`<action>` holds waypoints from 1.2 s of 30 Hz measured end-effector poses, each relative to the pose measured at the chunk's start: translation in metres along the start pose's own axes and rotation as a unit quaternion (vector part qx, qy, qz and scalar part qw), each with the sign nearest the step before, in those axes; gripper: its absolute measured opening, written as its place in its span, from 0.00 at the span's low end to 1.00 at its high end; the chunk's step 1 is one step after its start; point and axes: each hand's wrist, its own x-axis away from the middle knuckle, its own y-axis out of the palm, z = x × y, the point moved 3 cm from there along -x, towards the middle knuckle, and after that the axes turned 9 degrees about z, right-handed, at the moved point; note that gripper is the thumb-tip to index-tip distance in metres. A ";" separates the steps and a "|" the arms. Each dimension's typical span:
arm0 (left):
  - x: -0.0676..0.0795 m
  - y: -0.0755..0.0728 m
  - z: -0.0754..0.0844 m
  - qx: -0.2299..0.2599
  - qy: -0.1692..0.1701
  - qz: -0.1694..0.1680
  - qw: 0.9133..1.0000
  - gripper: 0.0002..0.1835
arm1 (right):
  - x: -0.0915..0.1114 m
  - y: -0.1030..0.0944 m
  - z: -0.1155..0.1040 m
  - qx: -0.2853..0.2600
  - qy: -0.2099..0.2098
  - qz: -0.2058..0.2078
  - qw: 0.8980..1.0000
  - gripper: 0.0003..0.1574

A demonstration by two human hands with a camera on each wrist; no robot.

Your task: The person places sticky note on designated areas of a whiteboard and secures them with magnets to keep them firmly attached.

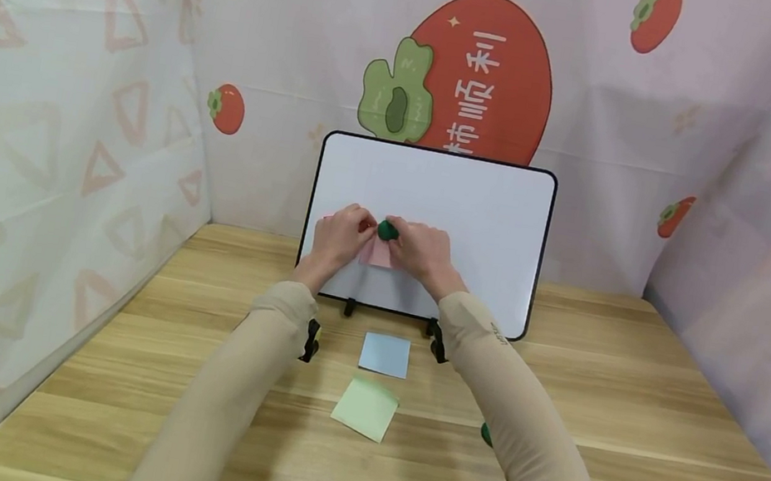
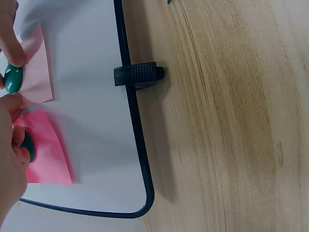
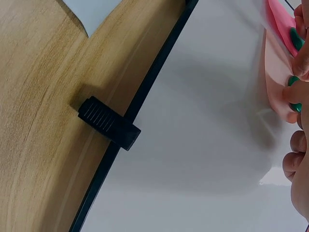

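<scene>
A black-framed whiteboard (image 1: 490, 223) stands upright on the table. My right hand (image 1: 425, 251) pinches a round green magnet (image 1: 387, 230) against a pale pink sticky note (image 1: 379, 255) on the board. Close beside it, my left hand (image 1: 340, 239) pinches the pale note's edge between thumb and finger, its other fingers curled. Below that hand in the left wrist view, a bright pink sticky note (image 2: 50, 150) lies on the board under another green magnet (image 2: 28, 146), partly hidden by the fingers. The right wrist view shows the pale note bulging slightly from the board.
On the wooden table lie a blue sticky note (image 1: 385, 356) and, nearer, a pale green one (image 1: 366, 409). A green object (image 1: 487, 433) is partly hidden by the right forearm. Black stand feet (image 1: 350, 307) hold the board's lower edge. A persimmon-print cloth (image 1: 260, 170) hangs behind.
</scene>
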 end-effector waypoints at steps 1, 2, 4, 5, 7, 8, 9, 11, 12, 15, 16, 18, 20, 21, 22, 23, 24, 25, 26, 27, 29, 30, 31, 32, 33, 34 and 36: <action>0.000 0.000 0.000 -0.001 0.001 0.000 1.000 0.07 | 0.000 0.000 0.000 0.001 0.001 -0.003 1.000 0.24; 0.000 -0.001 -0.001 -0.002 0.003 -0.001 1.000 0.07 | 0.001 0.000 0.000 0.003 0.002 -0.007 1.000 0.25; 0.000 -0.001 -0.001 0.000 0.008 -0.003 1.000 0.07 | 0.002 -0.001 0.000 0.004 0.004 -0.013 1.000 0.26; 0.000 -0.001 -0.002 0.001 0.010 -0.004 1.000 0.08 | 0.002 -0.001 0.000 0.003 0.004 -0.016 1.000 0.26; 0.001 -0.002 -0.003 0.003 0.017 -0.005 1.000 0.08 | 0.004 -0.002 0.000 -0.001 0.003 -0.020 1.000 0.26; 0.001 -0.002 -0.004 0.004 0.020 -0.005 1.000 0.08 | 0.004 -0.002 0.000 -0.004 0.003 -0.020 1.000 0.27; 0.001 -0.003 -0.004 0.006 0.022 -0.006 1.000 0.09 | 0.005 -0.003 0.000 -0.007 0.002 -0.020 1.000 0.26; 0.001 -0.003 -0.006 0.007 0.026 -0.008 1.000 0.10 | 0.006 -0.004 0.000 -0.012 -0.002 -0.018 1.000 0.26; 0.001 -0.003 -0.006 0.009 0.028 -0.008 1.000 0.10 | 0.006 -0.005 0.001 -0.014 -0.004 -0.016 1.000 0.26; 0.002 -0.003 -0.007 0.014 0.030 -0.014 0.999 0.12 | 0.009 -0.006 0.001 -0.021 -0.009 -0.012 1.000 0.26; 0.003 -0.003 -0.007 0.015 0.031 -0.016 0.999 0.12 | 0.010 -0.006 0.001 -0.024 -0.011 -0.012 1.000 0.26; 0.004 -0.004 -0.006 0.018 0.033 -0.018 0.999 0.12 | 0.013 -0.006 0.001 -0.029 -0.011 -0.012 0.999 0.26; 0.004 -0.004 -0.006 0.018 0.036 -0.021 0.999 0.13 | 0.015 -0.006 0.001 -0.034 -0.010 -0.012 0.999 0.25; 0.005 -0.004 -0.005 0.016 0.038 -0.023 0.999 0.14 | 0.016 -0.005 0.001 -0.037 -0.009 -0.014 0.999 0.26; 0.005 -0.003 -0.005 0.013 0.040 -0.026 0.999 0.15 | 0.017 -0.005 0.000 -0.039 -0.008 -0.014 0.999 0.26; 0.006 -0.003 -0.004 0.009 0.044 -0.028 0.999 0.16 | 0.018 -0.004 0.000 -0.039 -0.008 -0.015 0.999 0.26; 0.006 -0.002 -0.004 0.003 0.048 -0.032 0.998 0.16 | 0.019 -0.004 -0.001 -0.037 -0.009 -0.015 0.999 0.26; 0.007 -0.002 -0.003 -0.001 0.052 -0.035 0.998 0.17 | 0.020 -0.004 -0.002 -0.035 -0.010 -0.014 0.999 0.26; 0.008 -0.002 -0.002 -0.005 0.056 -0.038 0.998 0.17 | 0.021 -0.003 -0.003 -0.034 -0.011 -0.014 0.999 0.26; 0.009 -0.001 -0.002 -0.008 0.061 -0.040 0.997 0.18 | 0.022 -0.003 -0.004 -0.032 -0.013 -0.014 0.999 0.26; 0.010 -0.001 -0.001 -0.010 0.069 -0.041 0.997 0.18 | 0.024 -0.004 -0.006 -0.030 -0.017 -0.012 0.999 0.26; 0.011 -0.001 -0.001 -0.008 0.071 -0.043 0.997 0.18 | 0.025 -0.005 -0.007 -0.032 -0.019 -0.011 0.999 0.26; 0.011 -0.001 -0.001 -0.007 0.073 -0.043 0.996 0.18 | 0.027 -0.005 -0.007 -0.034 -0.021 -0.010 0.999 0.26; 0.011 -0.001 -0.002 -0.006 0.074 -0.044 0.996 0.18 | 0.028 -0.007 -0.008 -0.036 -0.023 -0.009 0.999 0.26; 0.012 -0.001 -0.002 -0.003 0.075 -0.046 0.996 0.19 | 0.030 -0.008 -0.008 -0.039 -0.026 -0.008 0.999 0.26; 0.013 -0.002 -0.001 0.002 0.077 -0.048 0.996 0.19 | 0.032 -0.009 -0.008 -0.041 -0.028 -0.007 0.999 0.25; 0.015 -0.002 0.000 0.014 0.080 -0.053 0.995 0.19 | 0.035 -0.011 -0.008 -0.043 -0.031 -0.006 0.999 0.25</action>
